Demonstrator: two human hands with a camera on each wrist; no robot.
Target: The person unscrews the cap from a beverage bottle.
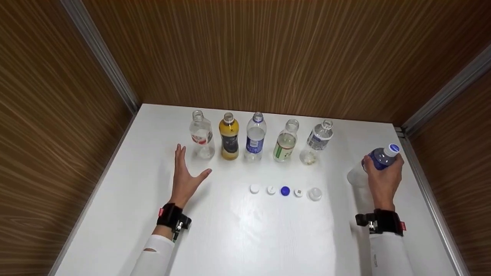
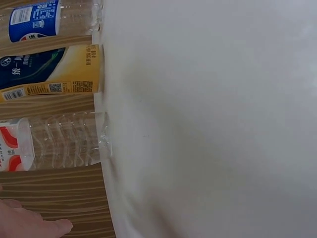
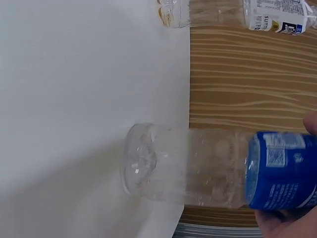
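My right hand grips a clear plastic bottle with a blue label and a white-and-blue cap, at the table's right side. In the right wrist view the bottle's clear base shows, and fingers wrap the label. My left hand is spread with thumb and fingers wide apart and holds nothing. Nearest to it stands a clear uncapped bottle with a red and white label. In the left wrist view, that bottle lies just beyond the fingertips.
Right of it stand uncapped bottles: a yellow one, a blue-labelled one, a green-and-white-labelled one and a clear one. In front are white caps, a blue cap and a translucent cap. Wood panels border the white table.
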